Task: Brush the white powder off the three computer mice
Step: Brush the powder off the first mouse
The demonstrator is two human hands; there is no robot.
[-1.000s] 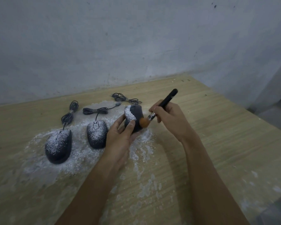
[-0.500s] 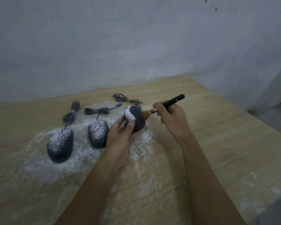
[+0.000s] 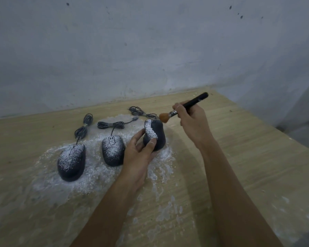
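Observation:
Three dark computer mice stand on a wooden table (image 3: 248,157). The left mouse (image 3: 70,162) and the middle mouse (image 3: 112,150) are speckled with white powder. My left hand (image 3: 141,154) grips the right mouse (image 3: 156,135), tilted up on its side; a powder strip runs along its left edge and its right side is dark. My right hand (image 3: 191,120) holds a black-handled brush (image 3: 184,108), its orange bristles just above the far end of the right mouse.
White powder (image 3: 89,179) covers the table around and in front of the mice. Coiled mouse cables (image 3: 111,124) lie behind them, near the grey wall (image 3: 150,50). The table's right edge drops to the floor at the far right.
The brush has swept from the near right side of the held mouse up to its far end and lifted slightly. My left hand keeps the mouse tilted in place.

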